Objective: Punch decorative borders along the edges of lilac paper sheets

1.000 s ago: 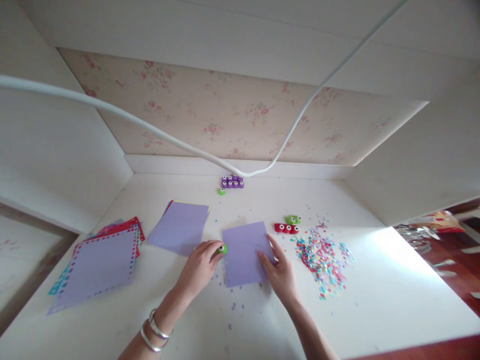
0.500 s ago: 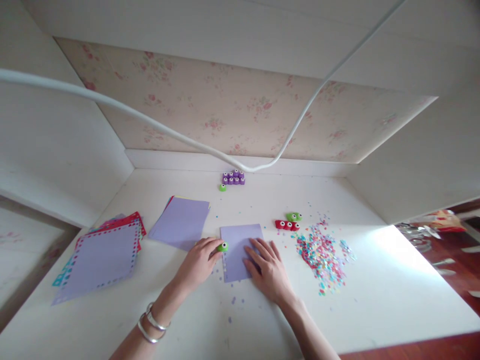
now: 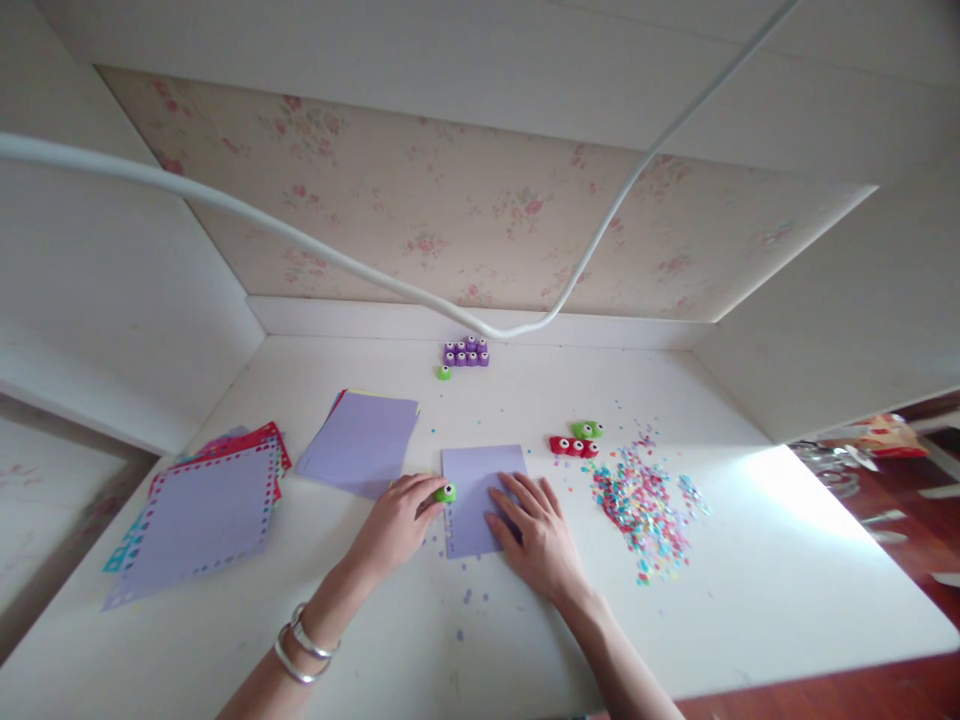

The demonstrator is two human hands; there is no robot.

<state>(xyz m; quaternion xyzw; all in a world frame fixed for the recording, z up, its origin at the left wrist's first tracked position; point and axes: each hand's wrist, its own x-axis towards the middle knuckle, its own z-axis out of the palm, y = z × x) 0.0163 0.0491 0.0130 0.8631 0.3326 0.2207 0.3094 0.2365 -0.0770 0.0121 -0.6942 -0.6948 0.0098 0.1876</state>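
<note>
My left hand [image 3: 395,522] grips a small green paper punch [image 3: 445,492] at the left edge of a lilac paper sheet [image 3: 477,480] lying on the white desk [image 3: 750,560]. A row of small holes runs down that left edge. My right hand [image 3: 536,535] lies flat on the sheet's lower right part, fingers spread, holding it down. Silver bangles ring my left wrist.
A stack of lilac sheets [image 3: 361,441] lies to the left, and punched-border sheets [image 3: 199,510] farther left. Red and green punches [image 3: 574,441] and a pile of confetti [image 3: 645,505] lie to the right. Purple punches [image 3: 466,353] stand at the back. A white cable [image 3: 315,258] hangs overhead.
My right hand slid from the sheet's right edge onto its surface and flattened. The sheet shifted slightly toward me and left; my left hand kept the green punch at its edge.
</note>
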